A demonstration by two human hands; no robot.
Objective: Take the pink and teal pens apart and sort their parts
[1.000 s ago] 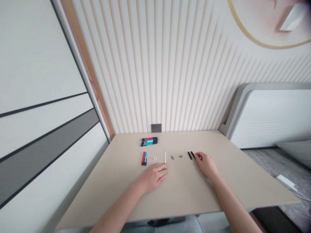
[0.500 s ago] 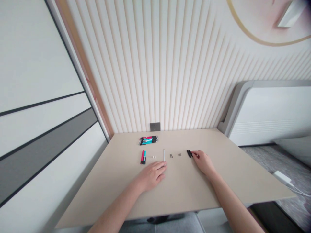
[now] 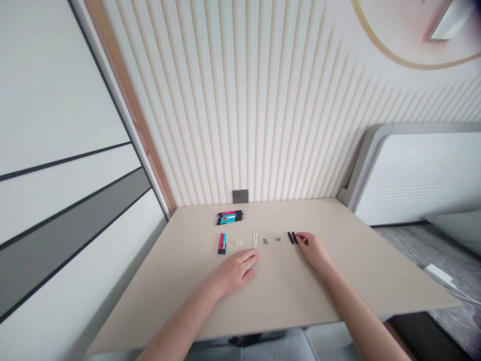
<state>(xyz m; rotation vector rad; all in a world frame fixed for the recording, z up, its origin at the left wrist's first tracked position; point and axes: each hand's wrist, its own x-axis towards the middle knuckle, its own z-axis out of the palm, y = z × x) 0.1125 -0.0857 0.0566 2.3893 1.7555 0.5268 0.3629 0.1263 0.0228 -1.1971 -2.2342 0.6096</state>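
My left hand (image 3: pixel 238 269) lies palm down on the table with its fingers stretched out. Its fingertips touch the lower ends of two thin white pen refills (image 3: pixel 255 239). On the right, the curled fingers of my right hand (image 3: pixel 312 250) pinch at the nearer of two black pen grips (image 3: pixel 290 237), which lie side by side. Between the hands are small metal pen tips (image 3: pixel 265 241) and some other tiny metal parts (image 3: pixel 278 239). Small white pieces (image 3: pixel 239 243) sit left of the refills, beside a red pen barrel (image 3: pixel 220 242) and a teal pen barrel (image 3: pixel 224 244).
Several assembled pens (image 3: pixel 230 217) lie in a stack at the back of the beige table (image 3: pixel 180 311). A dark wall socket (image 3: pixel 240 196) is behind them on the ribbed wall. To the right stand a bed headboard (image 3: pixel 421 175) and a white adapter with a cable (image 3: pixel 439 274).
The two white refills now show a gap between them. The black pen grips lie slightly farther apart and more parallel. Both hands stay almost where they were.
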